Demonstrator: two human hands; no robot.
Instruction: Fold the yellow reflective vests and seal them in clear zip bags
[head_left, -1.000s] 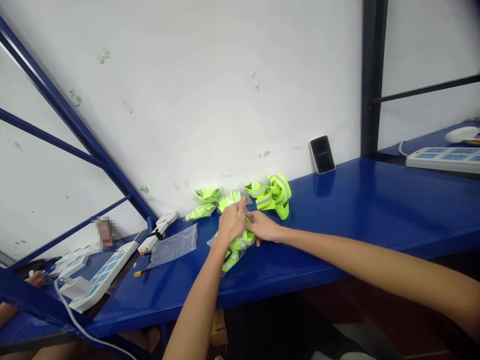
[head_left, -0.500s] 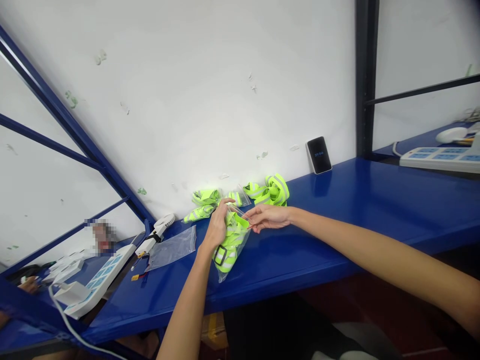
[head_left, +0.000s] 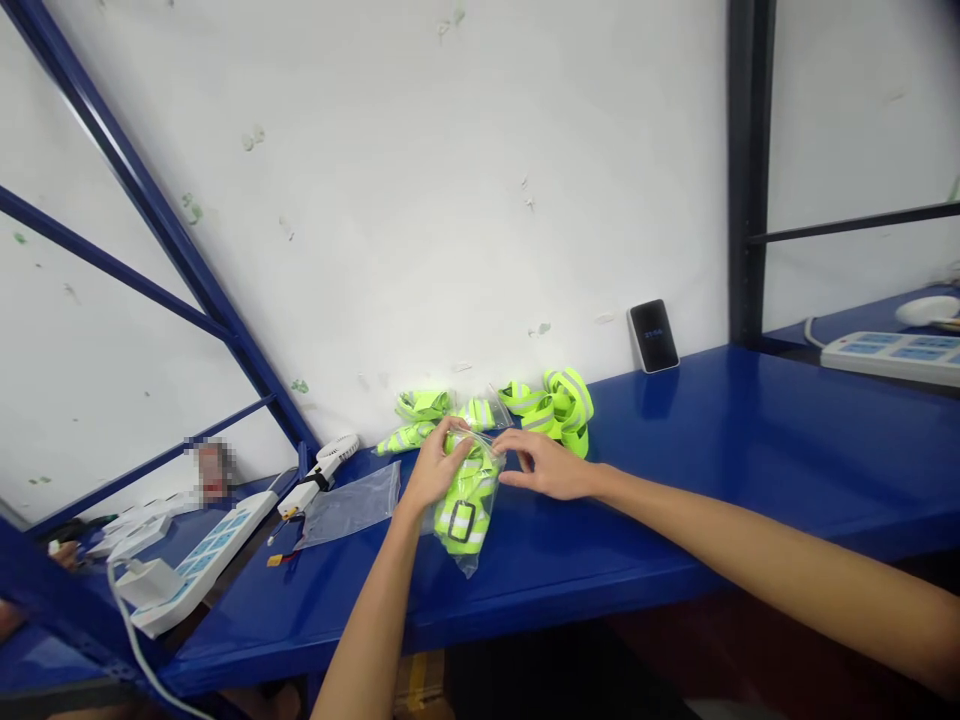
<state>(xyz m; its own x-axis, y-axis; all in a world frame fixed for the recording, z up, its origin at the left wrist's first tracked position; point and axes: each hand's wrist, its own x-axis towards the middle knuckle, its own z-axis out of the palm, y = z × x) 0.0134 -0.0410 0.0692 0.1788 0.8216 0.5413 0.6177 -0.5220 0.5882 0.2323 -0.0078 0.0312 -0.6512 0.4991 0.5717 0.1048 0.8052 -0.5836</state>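
Between my hands is a clear plastic bag holding a folded neon-yellow reflective belt with grey stripes and a black buckle. My left hand grips the bag's upper left edge, thumb in front. At the upper right corner, my right hand is closed, with thumb and fingertips pinching the bag's mouth. The bag hangs tilted over the blue table. Just behind are bagged yellow belts and a loose coiled yellow belt against the wall.
Left of my hands lie a flat clear bag and a small white fan with wires. Power strips stand at far left and far right. A dark-screened device leans on the wall. Part of another person's hand shows at far left.
My right hand has come in closer, its fingers now curled at the bag's top corner. The bag hangs more upright, with its mouth drawn flatter. The camera view has shifted slightly.
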